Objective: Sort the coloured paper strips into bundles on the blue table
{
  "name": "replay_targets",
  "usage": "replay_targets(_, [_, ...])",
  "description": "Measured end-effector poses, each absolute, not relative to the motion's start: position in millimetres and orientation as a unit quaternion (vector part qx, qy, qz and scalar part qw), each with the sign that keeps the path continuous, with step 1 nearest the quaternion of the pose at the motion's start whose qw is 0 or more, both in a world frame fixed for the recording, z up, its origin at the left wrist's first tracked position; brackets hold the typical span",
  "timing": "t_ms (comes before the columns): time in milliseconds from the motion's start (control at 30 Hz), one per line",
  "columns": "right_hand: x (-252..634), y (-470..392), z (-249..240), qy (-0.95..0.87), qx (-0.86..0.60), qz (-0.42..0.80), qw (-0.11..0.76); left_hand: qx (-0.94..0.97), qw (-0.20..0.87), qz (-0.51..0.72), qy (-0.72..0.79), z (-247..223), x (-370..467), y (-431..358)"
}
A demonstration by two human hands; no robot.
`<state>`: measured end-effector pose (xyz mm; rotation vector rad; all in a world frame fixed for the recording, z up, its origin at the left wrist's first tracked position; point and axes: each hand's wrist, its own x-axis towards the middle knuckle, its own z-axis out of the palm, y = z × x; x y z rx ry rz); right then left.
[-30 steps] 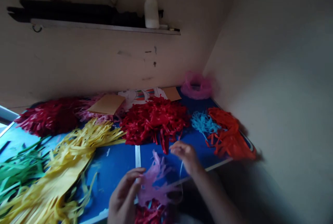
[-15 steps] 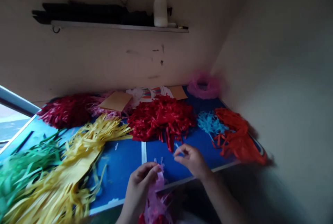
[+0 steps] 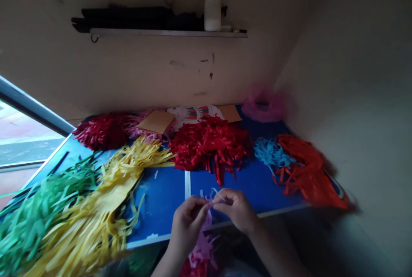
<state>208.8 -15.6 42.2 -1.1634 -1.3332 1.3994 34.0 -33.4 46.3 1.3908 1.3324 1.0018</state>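
Observation:
My left hand [image 3: 190,221] pinches the top of a pink fringed strip [image 3: 203,247], which hangs down below the table's front edge with some red fringe under it. Close beside it, my right hand [image 3: 237,209] is closed on a thin whitish strip [image 3: 219,195] that sticks out past the fingers. The fingertips of both hands nearly meet at the top of the pink strip. Dim light and blur hide the exact contact there.
On the blue table [image 3: 167,199] lie green fringe [image 3: 48,204], yellow fringe [image 3: 119,191], a red fringed pile [image 3: 210,141], a darker red pile [image 3: 103,131], light blue strips [image 3: 273,152] and orange fringe [image 3: 312,174]. A shelf [image 3: 167,33] holds a white bottle [image 3: 213,10].
My right hand has come in toward my left hand, bringing the whitish strip to the top of the pink one. The camera view has turned slightly left.

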Motion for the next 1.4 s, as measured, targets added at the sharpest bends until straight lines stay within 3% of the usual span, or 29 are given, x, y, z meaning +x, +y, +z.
replay_targets(200, [206,-23,46,-0.59,-0.511,0.49,0.388,0.738,0.281,0.347,0.506,46,26,-33])
replay_targets(333, [207,-27,46,-0.634,-0.508,0.449,0.372,0.76,0.23,0.321,0.517,44,27,-35])
replay_targets(500, [209,-31,45,-0.68,-0.489,0.393,0.38,0.748,0.265,0.313,0.522,44,32,-37])
replay_targets(633, [212,-32,47,-0.659,-0.51,0.419,0.361,0.776,0.256,0.308,0.487,47,30,-36])
replay_targets(767, [213,-32,47,-0.675,-0.485,0.436,0.345,0.764,0.335,0.296,0.465,49,25,-32])
replay_targets(1033, [209,-31,35,-0.594,-0.483,0.529,0.366,0.614,0.457,0.39,0.512,39,29,-36])
replay_targets(1400, [207,-30,45,-0.622,-0.522,0.467,0.35,0.591,0.448,0.423,0.521,38,28,-39])
